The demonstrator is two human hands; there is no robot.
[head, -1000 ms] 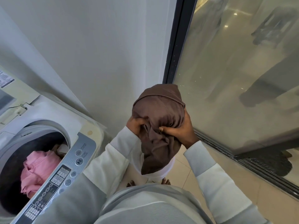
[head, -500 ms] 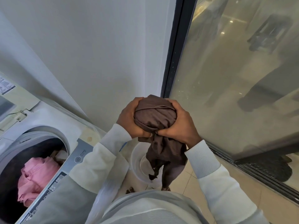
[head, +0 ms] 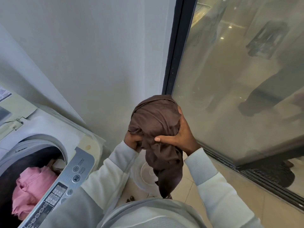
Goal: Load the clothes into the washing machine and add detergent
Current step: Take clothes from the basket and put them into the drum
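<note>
A brown garment is held up in a bunched ball in front of the chest, to the right of the washing machine and not above its opening. Its loose lower end hangs down toward the floor, over a white bucket that stands on the beige floor tiles.

The garment is gripped from both sides. The right hand is pressed against the right side of the ball, with its fingers spread around the cloth and the thumb laid across the front. The left hand is closed on the lower left part of the cloth; its fingers are mostly hidden in the folds, so only a closed grip can be told. Both arms are covered by white sleeves.

At the lower left the top-loading machine is seen with its lid raised. Inside the dark drum a pink garment is lying, and a small piece of pale cloth is seen behind it. Along the near edge of the machine a silver control panel is placed, with round power and start buttons.

Behind the hands a plain white wall is seen. To the right a glass door with a dark frame is standing, with dim reflections on it.
</note>
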